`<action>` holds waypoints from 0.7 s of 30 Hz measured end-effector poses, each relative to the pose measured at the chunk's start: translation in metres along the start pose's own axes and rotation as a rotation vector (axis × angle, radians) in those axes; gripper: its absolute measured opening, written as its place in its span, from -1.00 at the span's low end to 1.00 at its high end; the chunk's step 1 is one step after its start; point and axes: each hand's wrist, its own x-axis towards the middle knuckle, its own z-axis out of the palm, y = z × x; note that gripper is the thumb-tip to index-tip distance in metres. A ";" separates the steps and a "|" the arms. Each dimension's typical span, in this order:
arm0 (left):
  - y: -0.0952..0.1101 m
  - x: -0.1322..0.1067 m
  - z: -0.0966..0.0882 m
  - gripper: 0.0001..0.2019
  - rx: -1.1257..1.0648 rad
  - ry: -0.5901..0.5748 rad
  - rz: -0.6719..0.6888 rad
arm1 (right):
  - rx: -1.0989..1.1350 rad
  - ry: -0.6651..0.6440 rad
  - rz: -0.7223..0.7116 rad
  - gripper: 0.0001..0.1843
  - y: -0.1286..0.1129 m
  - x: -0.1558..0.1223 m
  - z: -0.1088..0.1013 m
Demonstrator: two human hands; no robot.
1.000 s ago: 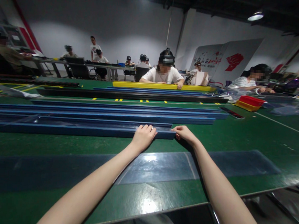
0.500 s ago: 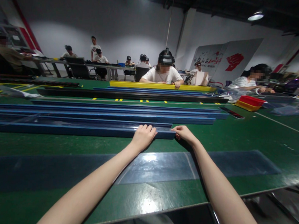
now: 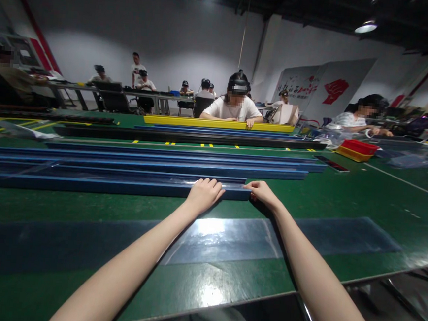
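A long blue channel profile [image 3: 123, 188] lies crosswise on the green table, with clear plastic film [image 3: 168, 180] along its inside. My left hand [image 3: 206, 194] is closed over the near wall close to the right end, fingers reaching into the channel. At that end, my right hand [image 3: 263, 191] is pinched on the profile's tip; whether the film is also between the fingertips I cannot tell. A wide clear plastic strip [image 3: 222, 240] lies flat on the table beneath my forearms.
More blue profiles [image 3: 198, 167] and a black profile [image 3: 186, 138] lie parallel beyond. Across the table a co-worker holds a yellow profile [image 3: 217, 124]. On the right are a phone [image 3: 331, 163] and red and yellow bins [image 3: 357, 149]. The table's front edge [image 3: 247, 300] runs close to me.
The yellow profile has slid a little to the left under the co-worker's hands. My own hands have hardly moved and stay at the blue profile's right end.
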 end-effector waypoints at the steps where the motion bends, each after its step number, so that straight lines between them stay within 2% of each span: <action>1: 0.000 0.001 -0.001 -0.67 -0.009 -0.013 0.001 | -0.002 0.002 0.001 -0.82 0.000 0.000 0.000; 9: -0.009 0.005 -0.005 -0.65 -0.079 -0.126 0.009 | -0.014 0.018 0.012 -0.82 0.000 0.001 0.001; 21: -0.018 0.006 0.001 -0.72 -0.180 -0.144 0.013 | -0.033 0.028 0.047 -0.81 -0.003 0.000 0.002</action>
